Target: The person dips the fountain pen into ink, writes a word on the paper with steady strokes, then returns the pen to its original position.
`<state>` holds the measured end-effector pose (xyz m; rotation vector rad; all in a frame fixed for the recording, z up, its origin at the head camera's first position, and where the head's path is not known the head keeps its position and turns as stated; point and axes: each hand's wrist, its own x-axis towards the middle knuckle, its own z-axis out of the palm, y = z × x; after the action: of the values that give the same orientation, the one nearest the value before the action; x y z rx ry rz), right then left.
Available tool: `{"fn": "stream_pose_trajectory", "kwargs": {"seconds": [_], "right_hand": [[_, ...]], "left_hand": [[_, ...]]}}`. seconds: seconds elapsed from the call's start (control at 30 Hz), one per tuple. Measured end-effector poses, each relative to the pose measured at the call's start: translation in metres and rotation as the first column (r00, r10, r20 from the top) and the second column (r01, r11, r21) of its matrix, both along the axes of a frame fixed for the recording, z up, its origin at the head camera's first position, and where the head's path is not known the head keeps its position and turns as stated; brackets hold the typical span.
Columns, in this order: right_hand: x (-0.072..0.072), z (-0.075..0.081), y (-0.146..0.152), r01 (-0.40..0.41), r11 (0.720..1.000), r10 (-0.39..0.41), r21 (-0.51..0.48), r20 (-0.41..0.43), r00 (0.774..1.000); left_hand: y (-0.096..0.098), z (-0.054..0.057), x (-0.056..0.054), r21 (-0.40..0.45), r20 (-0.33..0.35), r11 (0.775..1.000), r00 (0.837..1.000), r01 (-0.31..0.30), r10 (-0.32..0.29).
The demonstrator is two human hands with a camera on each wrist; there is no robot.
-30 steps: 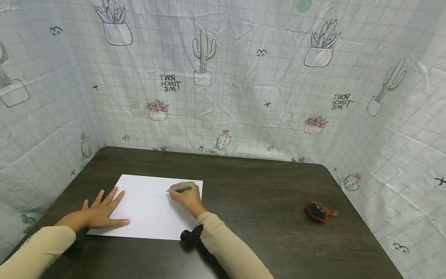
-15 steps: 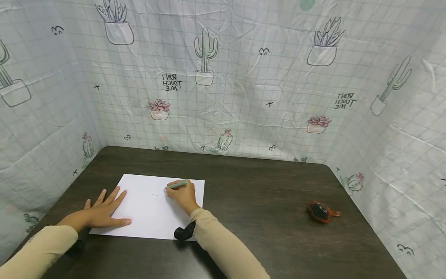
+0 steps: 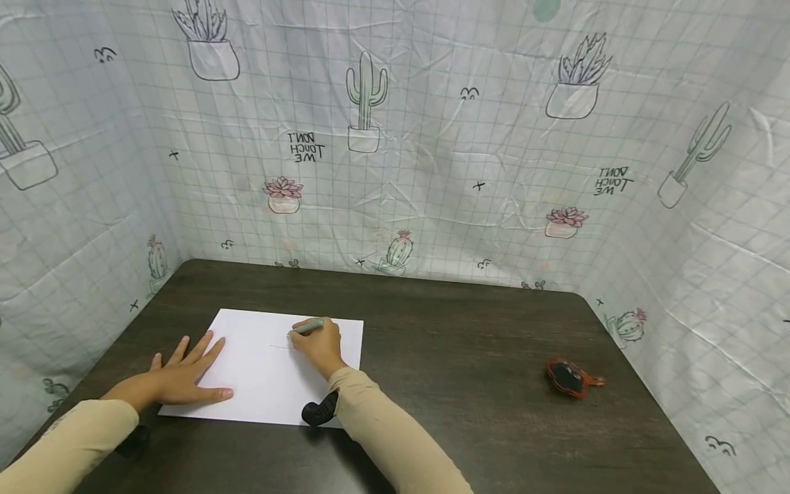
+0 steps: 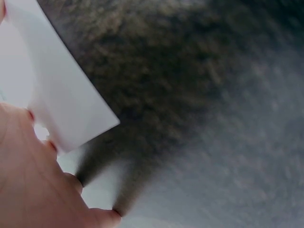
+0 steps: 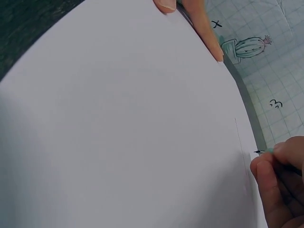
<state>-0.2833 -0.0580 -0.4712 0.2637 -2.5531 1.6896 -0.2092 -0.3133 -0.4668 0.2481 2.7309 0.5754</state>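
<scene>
A white sheet of paper (image 3: 259,384) lies on the dark table. My left hand (image 3: 175,381) rests on its left edge with fingers spread; in the left wrist view, the fingertips touch the sheet and the table beside its corner. My right hand (image 3: 324,346) pinches a green pen (image 3: 310,325) over the upper right part of the sheet. A thin drawn line (image 5: 239,135) runs across the paper just below the pen's dark tip (image 5: 258,152). Whether the tip touches the paper I cannot tell.
A small red-rimmed object with a dark face (image 3: 568,378) lies at the table's right side. White cloth printed with cacti (image 3: 432,151) hangs behind the table and along both sides. Black wrist cameras sit under both forearms, the right one (image 3: 319,410) over the paper's lower edge.
My right hand has slid a little to the left over the paper with the pen. The left hand keeps its place on the sheet. The head view has shifted slightly.
</scene>
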Motion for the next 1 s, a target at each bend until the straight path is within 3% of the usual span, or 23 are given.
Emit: {"fn": "stream_pose_trajectory", "kwargs": {"seconds": [0.27,0.67,1.0], "right_hand": [[0.002,0.001,-0.002,0.040,0.999,-0.040,0.014,-0.023,0.999],[0.002,0.003,-0.002,0.029,1.000,-0.029,0.007,0.012,1.000],[0.005,0.003,0.001,0.001,1.000,-0.001,0.026,-0.006,1.000]], "left_hand": [[0.003,0.005,0.002,-0.022,0.005,1.000,1.000,0.002,-0.001],[0.005,0.010,0.003,-0.029,0.005,1.000,1.000,0.003,-0.003],[-0.001,-0.001,0.000,-0.023,-0.004,1.000,1.000,-0.007,0.007]]}}
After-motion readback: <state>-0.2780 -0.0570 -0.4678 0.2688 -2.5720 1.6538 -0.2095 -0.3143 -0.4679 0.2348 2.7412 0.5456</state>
